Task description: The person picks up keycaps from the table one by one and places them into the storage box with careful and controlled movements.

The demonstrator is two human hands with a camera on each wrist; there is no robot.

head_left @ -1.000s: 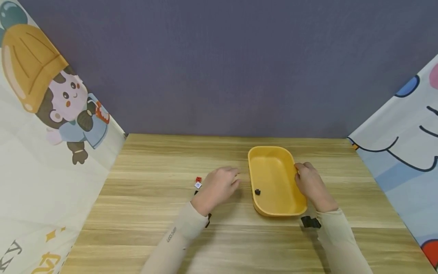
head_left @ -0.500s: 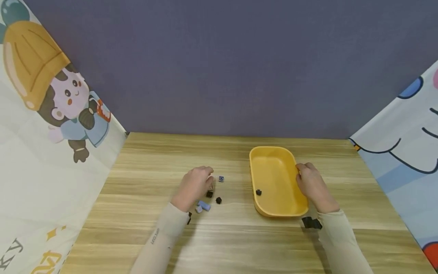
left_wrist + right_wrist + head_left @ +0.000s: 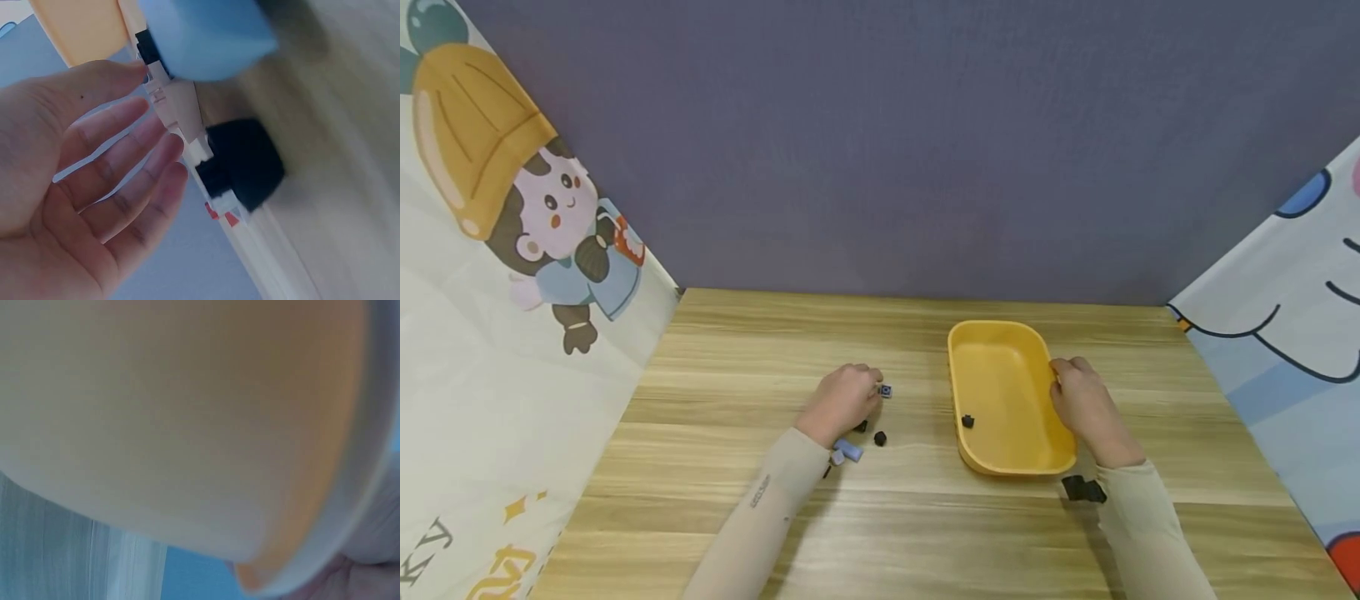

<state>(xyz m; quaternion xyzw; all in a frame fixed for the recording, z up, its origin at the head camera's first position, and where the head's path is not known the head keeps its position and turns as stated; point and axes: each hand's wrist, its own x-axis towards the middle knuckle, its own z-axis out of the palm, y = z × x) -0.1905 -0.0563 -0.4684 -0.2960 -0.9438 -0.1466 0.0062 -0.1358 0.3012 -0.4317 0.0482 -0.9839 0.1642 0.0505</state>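
My right hand (image 3: 1086, 408) grips the right rim of a yellow plastic bin (image 3: 1009, 375). A small black block (image 3: 967, 422) lies inside the bin. My left hand (image 3: 838, 404) is low over a group of small toy blocks, its fingertips beside a navy square block (image 3: 886, 391). In the left wrist view the left fingers (image 3: 140, 219) are loosely bent and apart, near a beige block (image 3: 181, 106); no held piece shows. Around that hand are a blue cylindrical block (image 3: 848, 450), a pale lilac block (image 3: 838, 457) and a black block (image 3: 880, 438). The left hand hides part of the group.
The blocks and bin stand on a wood-grain table (image 3: 925, 533). A dark grey-blue wall (image 3: 880, 167) rises behind it, with printed sheets at both sides. In the left wrist view, red pieces (image 3: 231, 219) lie past a large, near black block (image 3: 247, 162).
My left hand has moved from near the bin's left side back over the blocks, then slightly right toward the navy block. The right hand and bin have stayed put.
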